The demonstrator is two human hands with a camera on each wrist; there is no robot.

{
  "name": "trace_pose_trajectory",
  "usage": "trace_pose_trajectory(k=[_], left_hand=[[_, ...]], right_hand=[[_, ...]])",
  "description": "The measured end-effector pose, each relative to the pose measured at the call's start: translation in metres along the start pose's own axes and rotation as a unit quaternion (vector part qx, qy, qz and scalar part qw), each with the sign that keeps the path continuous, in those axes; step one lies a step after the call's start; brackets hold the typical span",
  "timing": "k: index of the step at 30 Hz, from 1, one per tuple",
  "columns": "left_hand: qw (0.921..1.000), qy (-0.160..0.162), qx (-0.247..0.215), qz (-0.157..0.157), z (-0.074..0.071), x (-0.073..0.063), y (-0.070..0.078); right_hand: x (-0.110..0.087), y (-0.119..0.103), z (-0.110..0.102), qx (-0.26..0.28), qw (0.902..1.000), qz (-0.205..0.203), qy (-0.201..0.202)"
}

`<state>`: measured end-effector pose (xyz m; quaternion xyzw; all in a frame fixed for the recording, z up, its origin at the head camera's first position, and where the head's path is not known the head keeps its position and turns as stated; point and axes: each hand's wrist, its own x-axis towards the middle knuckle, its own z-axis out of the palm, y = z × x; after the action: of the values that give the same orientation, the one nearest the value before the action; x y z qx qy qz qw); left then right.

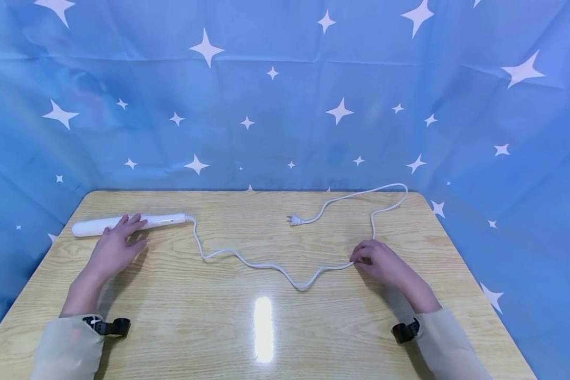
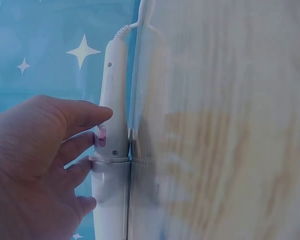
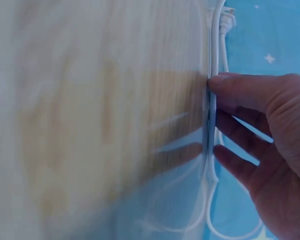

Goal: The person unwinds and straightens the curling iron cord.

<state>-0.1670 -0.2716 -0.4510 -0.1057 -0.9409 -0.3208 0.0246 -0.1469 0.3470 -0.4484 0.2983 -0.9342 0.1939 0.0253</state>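
Observation:
A white, wand-shaped hair iron lies near the back left of the table, its rounded end to the left. My left hand rests over its middle with fingers spread and fairly straight. In the left wrist view, the thumb lies near a pink switch on the handle. A white cord leaves the right end and runs in waves across the table. With thumb and fingers, my right hand pinches the cord at the right; beyond it the cord loops back to a two-prong plug.
The wooden table has a bright light reflection near its front middle. Behind and beside it hangs a blue curtain with white stars. The cord's far loop reaches the table's back edge. Each wrist wears a black strap with a small camera.

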Motion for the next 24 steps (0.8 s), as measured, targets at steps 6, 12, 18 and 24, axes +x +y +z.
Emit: trace_pose_trajectory(k=[6, 12, 18, 24], left_hand=[[1.0, 0.001, -0.008, 0.003, -0.001, 0.0, -0.002], [0.9999, -0.004, -0.012, 0.006, 0.002, 0.001, -0.002], [0.9999, -0.008, 0.0, 0.015, 0.002, 0.003, -0.002], [0.9997, -0.008, 0.021, 0.014, 0.0, 0.003, 0.0]], right_hand=[[-0.011, -0.003, -0.002, -0.001, 0.9999, 0.006, 0.009], [-0.022, -0.003, -0.005, 0.001, 0.9996, 0.012, 0.026], [-0.03, -0.005, -0.007, 0.006, 0.999, 0.038, 0.024], [-0.029, -0.006, -0.007, 0.01, 0.9986, 0.048, 0.019]])
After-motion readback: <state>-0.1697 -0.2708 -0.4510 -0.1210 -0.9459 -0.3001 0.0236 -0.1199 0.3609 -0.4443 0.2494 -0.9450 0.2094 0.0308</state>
